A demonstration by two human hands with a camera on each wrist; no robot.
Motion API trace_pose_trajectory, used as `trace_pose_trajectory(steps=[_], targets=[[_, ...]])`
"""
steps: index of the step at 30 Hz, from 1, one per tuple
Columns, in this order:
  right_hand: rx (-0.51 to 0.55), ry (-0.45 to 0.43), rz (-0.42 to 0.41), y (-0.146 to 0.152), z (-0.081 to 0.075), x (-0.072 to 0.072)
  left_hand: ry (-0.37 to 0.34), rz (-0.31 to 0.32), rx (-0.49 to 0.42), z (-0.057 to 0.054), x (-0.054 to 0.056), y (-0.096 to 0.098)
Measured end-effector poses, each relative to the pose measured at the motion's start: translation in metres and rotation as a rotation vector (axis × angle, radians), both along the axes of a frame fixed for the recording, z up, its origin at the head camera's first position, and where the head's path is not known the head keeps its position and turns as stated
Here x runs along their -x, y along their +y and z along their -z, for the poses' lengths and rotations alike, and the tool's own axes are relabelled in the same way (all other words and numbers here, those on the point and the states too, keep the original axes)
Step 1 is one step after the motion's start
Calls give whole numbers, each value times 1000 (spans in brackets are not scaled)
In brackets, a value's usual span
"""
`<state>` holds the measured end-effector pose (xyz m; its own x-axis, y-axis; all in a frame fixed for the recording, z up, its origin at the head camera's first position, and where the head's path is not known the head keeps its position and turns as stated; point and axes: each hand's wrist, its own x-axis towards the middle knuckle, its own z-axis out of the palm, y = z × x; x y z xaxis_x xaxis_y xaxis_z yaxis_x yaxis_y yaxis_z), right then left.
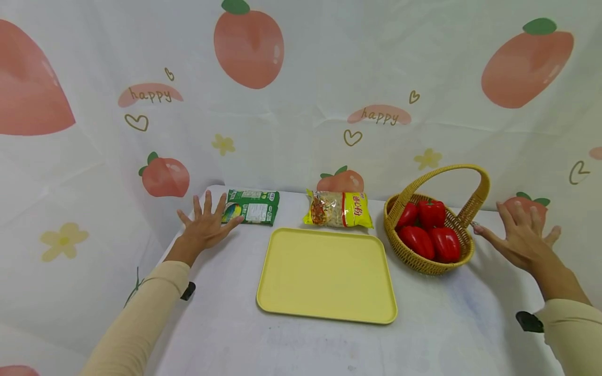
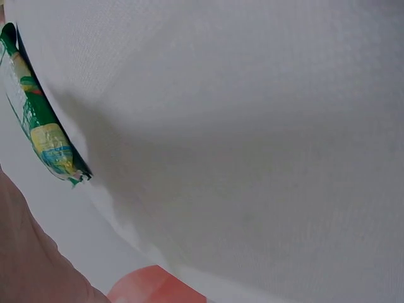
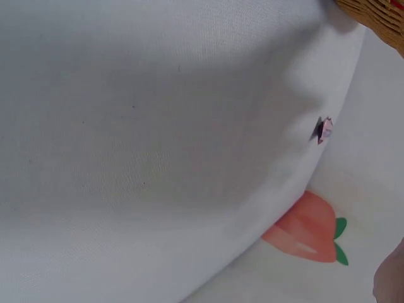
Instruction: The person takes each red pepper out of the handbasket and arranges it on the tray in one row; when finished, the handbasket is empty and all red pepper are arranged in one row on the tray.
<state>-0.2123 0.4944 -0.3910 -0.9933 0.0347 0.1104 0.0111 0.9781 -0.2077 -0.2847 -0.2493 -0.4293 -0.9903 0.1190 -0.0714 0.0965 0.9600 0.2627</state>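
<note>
My left hand (image 1: 204,228) is spread with fingers straight at the left of the table, its thumb overlapping a green packet (image 1: 254,209) in the head view. In the left wrist view the green packet (image 2: 44,126) lies at the upper left, apart from the hand's edge (image 2: 31,252). On the right, my right hand (image 1: 527,237) is spread too, holding nothing, its thumb pointing at a wicker basket (image 1: 425,266). Several red bell peppers (image 1: 431,214) sit inside that basket under its arched handle. The right wrist view catches only the basket's side (image 3: 379,19) at the top corner.
A yellow rectangular tray (image 1: 326,277) lies mid-table. Behind it rests a yellow-ended clear packet (image 1: 336,209) of pale contents. A small pinkish object (image 3: 325,130) lies near the table's far edge. A fruit-printed cloth (image 1: 291,130) hangs behind the table.
</note>
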Motion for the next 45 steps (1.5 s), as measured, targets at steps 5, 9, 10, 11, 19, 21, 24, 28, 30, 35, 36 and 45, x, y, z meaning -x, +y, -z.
trace_pose_trajectory(steps=[5,9,10,11,19,21,24,28,30,35,36,45], targets=[[15,36,-4,0,2,-2,23,12,-1,0,2,0],[27,108,-21,-3,7,-6,94,28,-18,0,2,1],[34,131,-25,-4,8,-7,119,29,-31,0,0,3],[38,154,-27,-6,9,-9,148,26,-48,-1,-1,4],[148,337,-93,-34,6,-20,277,79,-251,-2,-25,23],[161,341,-112,-43,4,-23,237,111,-312,-1,-33,29],[173,314,-132,-57,3,-25,169,140,-385,2,-43,39],[202,219,-138,-75,1,-25,124,138,-452,8,-51,52],[232,176,-143,-82,0,-25,118,132,-479,11,-53,58],[270,96,-136,-97,-2,-23,113,105,-513,13,-56,68],[277,83,-133,-99,-1,-23,110,96,-517,13,-57,69],[266,1,-129,-115,1,-14,33,68,-549,12,-56,78]])
